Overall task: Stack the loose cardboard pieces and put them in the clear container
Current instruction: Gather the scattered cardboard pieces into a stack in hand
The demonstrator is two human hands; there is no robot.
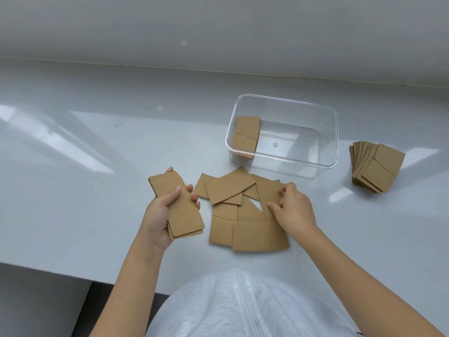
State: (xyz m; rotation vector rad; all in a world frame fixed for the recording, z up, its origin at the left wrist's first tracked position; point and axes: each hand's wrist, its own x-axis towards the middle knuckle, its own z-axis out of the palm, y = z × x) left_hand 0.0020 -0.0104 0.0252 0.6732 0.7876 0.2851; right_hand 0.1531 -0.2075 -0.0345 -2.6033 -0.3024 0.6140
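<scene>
**Cardboard sorting: one stack in hand, a messy pile on the table**

So the left hand point(162, 215) is holding a small stack of cardboard pieces point(178, 206), thumb laid across the top and fingers curled around the far long edge, so it's closed firmly around the stack. The stack is lifted a bit off the white table point(73, 190) and sits at a slant, with the edges of the lower pieces peeking out at the near end.

The right hand point(295, 210) is down on the loose pile of cardboard point(239, 210) just beside that stack. Its fingertips are pinched on the right-hand edge of one piece point(268, 195) in the pile, gripping it lightly; can't really tell if that piece is lifted or flat. The pile is a jumble, pieces overlapping at all angles, with a wide one point(261, 235) lying nearest the person.

Behind the pile, near but not touching, is the clear container point(286, 164). A few pieces point(246, 135) already stand against its left wall; the rest of its floor is bare. Off to the right of the container, well apart from the hands, there's another fanned stack of cardboard point(377, 166) on the table. Nothing sits between the pile and the container.
</scene>
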